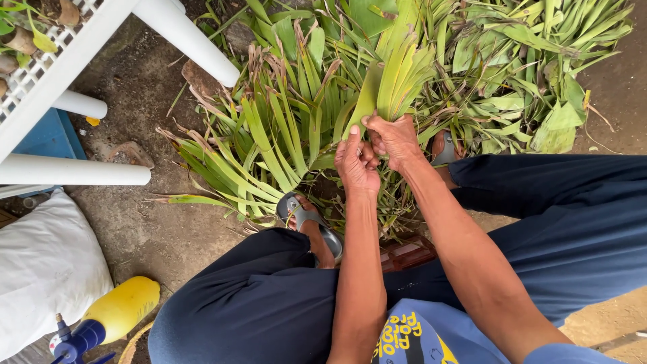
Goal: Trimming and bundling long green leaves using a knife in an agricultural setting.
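Here, left hand (356, 164) and right hand (394, 139) meet at base of green leaf bundle (397, 74), both in tight grip around it, likely keeping blades gathered upright. Bundle rises between knees, above leaf pile (283, 128) on ground. Forearms angle forward, wrists bent inward, thumbs up.

Both hands, left (356, 162) and right (394, 140), around a bunch of long green leaves (397, 74) above a leaf pile (283, 128)
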